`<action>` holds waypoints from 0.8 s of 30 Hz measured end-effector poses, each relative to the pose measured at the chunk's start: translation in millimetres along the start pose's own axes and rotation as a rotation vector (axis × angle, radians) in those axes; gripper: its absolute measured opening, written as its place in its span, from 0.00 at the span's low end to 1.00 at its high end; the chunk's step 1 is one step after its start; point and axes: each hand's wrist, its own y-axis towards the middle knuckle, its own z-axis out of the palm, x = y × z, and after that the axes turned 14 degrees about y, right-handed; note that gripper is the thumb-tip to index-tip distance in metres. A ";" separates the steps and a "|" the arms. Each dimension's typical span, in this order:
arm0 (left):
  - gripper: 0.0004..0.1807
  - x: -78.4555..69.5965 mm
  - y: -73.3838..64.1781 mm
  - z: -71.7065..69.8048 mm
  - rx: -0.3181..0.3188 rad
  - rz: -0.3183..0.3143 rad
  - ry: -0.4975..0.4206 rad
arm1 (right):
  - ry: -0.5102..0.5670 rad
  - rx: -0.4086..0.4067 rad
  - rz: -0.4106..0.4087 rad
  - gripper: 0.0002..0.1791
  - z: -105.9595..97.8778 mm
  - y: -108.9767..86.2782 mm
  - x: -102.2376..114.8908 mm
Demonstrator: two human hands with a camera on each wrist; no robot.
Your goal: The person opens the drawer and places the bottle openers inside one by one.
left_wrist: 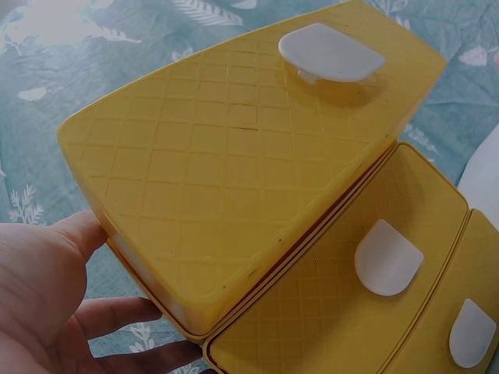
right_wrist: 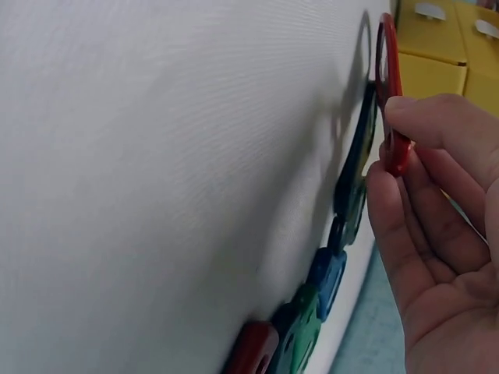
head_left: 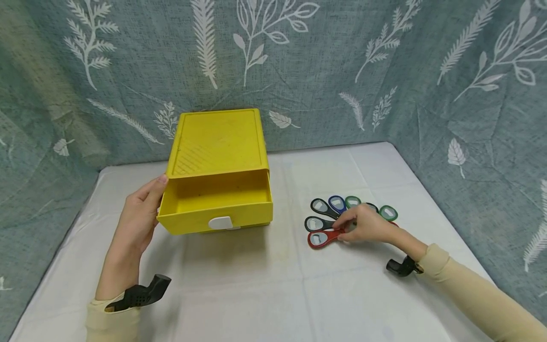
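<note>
The red opener (head_left: pixel 318 239) is right of centre in the head view, its handle end pinched between the thumb and fingers of the right hand (head_left: pixel 365 224), whose forearm slants in from the lower right. Other openers (head_left: pixel 315 223) fan out around that hand. Well apart, at centre-left, the left hand (head_left: pixel 138 213) reaches up from the lower left, fingers extended against the side of the yellow drawer unit (head_left: pixel 220 140), whose top drawer (head_left: pixel 252 214) stands pulled out.
</note>
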 end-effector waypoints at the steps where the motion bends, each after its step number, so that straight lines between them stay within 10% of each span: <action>1: 0.37 0.0 -0.2 -0.2 -0.001 -0.002 0.004 | 0.004 -0.005 0.004 0.11 -0.1 0.1 0.4; 24: 0.33 -0.4 -0.6 -1.1 0.010 0.023 -0.043 | 0.271 -0.241 -0.054 0.13 -2.2 20.2 17.9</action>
